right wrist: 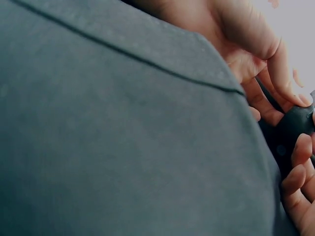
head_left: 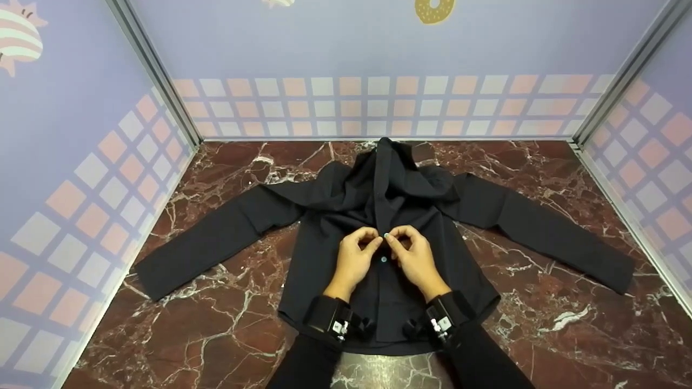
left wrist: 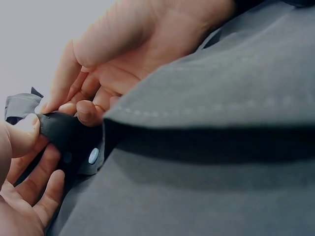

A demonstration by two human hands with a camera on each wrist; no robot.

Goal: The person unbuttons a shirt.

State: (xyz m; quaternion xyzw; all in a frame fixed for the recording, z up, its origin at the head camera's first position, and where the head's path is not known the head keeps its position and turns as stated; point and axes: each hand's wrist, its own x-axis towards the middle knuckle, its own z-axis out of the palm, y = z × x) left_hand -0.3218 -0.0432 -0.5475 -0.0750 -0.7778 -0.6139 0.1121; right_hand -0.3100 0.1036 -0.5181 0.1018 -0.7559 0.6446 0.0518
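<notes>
Pinching, my left grip [head_left: 354, 260] and right grip [head_left: 417, 262] hold the shirt's [head_left: 383, 208] front at a button [head_left: 386, 235], mid-worktop [head_left: 232, 319], in the head view. Left wrist view: the nearer button [left wrist: 93, 156] looks smooth, perhaps slippery; soft, light cloth, I judge, best pinched by its edge. Right wrist view: no writing I can read.

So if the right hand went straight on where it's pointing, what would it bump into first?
Probably the left hand, since the right hand points forward and inward towards it over the dark shirt. Their exact depths are hard to judge, though.
</notes>
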